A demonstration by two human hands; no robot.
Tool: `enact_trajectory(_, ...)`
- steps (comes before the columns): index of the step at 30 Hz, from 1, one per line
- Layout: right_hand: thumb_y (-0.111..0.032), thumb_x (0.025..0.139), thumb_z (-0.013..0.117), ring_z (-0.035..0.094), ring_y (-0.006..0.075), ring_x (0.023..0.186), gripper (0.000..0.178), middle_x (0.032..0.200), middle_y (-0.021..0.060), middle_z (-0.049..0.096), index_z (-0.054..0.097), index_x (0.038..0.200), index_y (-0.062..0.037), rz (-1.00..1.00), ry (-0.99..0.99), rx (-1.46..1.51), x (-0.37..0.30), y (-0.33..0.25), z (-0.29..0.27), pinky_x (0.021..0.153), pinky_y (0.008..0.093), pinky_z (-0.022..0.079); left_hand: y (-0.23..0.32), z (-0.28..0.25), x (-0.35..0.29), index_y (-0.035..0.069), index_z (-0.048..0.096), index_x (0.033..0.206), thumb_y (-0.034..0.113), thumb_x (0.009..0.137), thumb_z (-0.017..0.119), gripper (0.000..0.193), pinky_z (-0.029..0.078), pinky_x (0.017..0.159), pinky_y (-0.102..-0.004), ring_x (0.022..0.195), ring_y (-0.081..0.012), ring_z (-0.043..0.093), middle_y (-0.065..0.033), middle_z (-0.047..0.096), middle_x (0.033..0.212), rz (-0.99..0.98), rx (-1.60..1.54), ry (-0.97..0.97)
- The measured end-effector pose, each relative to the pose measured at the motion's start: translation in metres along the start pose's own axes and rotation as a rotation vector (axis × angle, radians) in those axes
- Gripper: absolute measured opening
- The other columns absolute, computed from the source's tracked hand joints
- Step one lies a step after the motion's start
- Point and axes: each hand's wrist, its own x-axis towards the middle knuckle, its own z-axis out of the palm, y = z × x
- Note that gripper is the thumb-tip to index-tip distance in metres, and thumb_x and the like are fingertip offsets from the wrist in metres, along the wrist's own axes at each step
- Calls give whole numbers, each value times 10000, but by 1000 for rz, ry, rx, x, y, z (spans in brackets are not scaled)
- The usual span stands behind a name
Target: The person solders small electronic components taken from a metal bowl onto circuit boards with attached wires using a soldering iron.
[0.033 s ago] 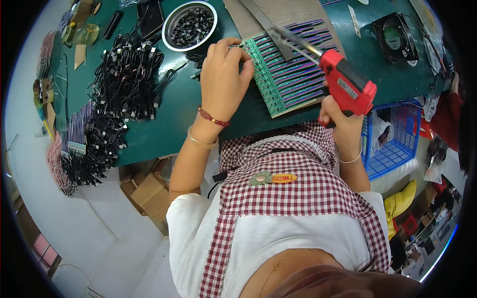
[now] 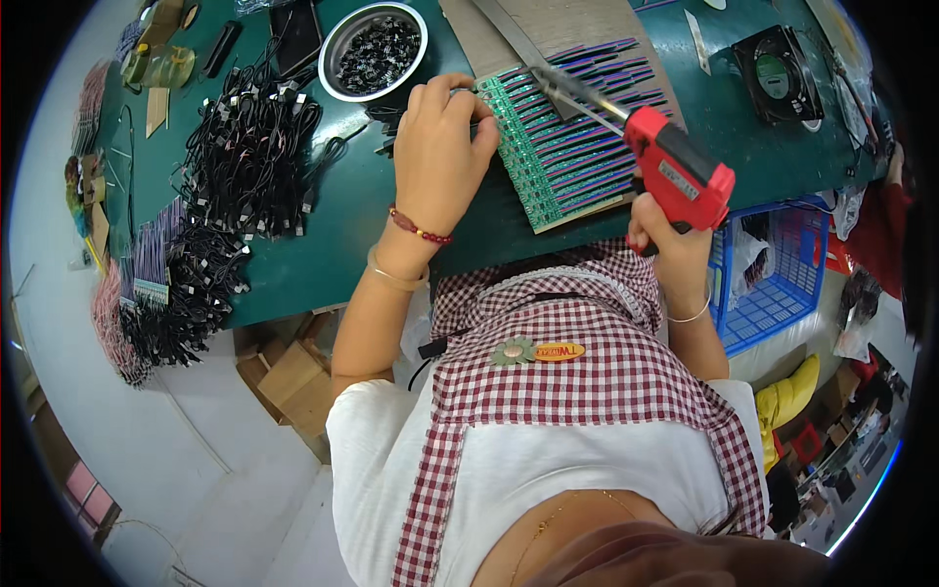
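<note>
My right hand point(image 2: 667, 235) grips a red and black soldering gun point(image 2: 682, 174) by its handle, a finger at the trigger. Its metal barrel points up and left, over a flat metal bar point(image 2: 523, 41). The bar lies across a row of green circuit boards point(image 2: 523, 157) with dark, purple and pink wires point(image 2: 592, 161), set on a brown cardboard sheet point(image 2: 611, 22). At the upper left end of that row is my left hand point(image 2: 435, 132), its fingers curled and pinched together. What those fingertips hold is too small to make out.
A metal bowl point(image 2: 419, 49) of small black parts stands beyond my left hand. Left of it lies a heap of black cables point(image 2: 249, 147). At the table's right sits a black square fan point(image 2: 780, 76). A blue plastic crate point(image 2: 773, 313) is below the table's right edge.
The soldering gun and my right hand have shifted very slightly to the left. My left hand stays at the boards' upper left end.
</note>
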Motion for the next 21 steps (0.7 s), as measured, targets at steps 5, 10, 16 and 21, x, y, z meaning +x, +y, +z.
enact_trajectory(5, -56, 810, 593, 462, 60, 470, 233, 588, 14, 515, 547, 1010, 52, -24, 30, 2, -3, 8, 5, 449, 200, 369, -2, -2, 11, 33, 569, 691, 75, 690, 616, 63, 454, 687, -348, 840, -256, 534, -65, 578, 915, -32, 68, -75)
enact_trajectory(10, -54, 791, 628, 479, 70, 472, 187, 586, 21, 527, 556, 941, 31, -106, -8, -46, 2, 12, 6, 443, 205, 377, -9, -2, 18, 23, 572, 669, 61, 681, 611, 56, 455, 632, -347, 755, -237, 529, -65, 558, 840, 23, 96, -86)
enact_trajectory(16, -55, 778, 644, 483, 70, 475, 126, 588, 17, 533, 575, 862, 8, -177, 18, -48, 2, 15, 7, 442, 207, 376, -9, -5, 26, 7, 605, 685, 63, 696, 604, 58, 473, 643, -342, 750, -241, 543, -73, 549, 815, 49, 124, -169)
enact_trajectory(21, -81, 728, 717, 563, 64, 711, 269, 833, 13, 617, 600, 958, -6, -42, 3, -45, 1, 14, 5, 646, 222, 454, -10, -7, 29, 11, 574, 704, 84, 716, 600, 78, 463, 691, -348, 814, -254, 548, -63, 548, 854, -16, 99, -250)
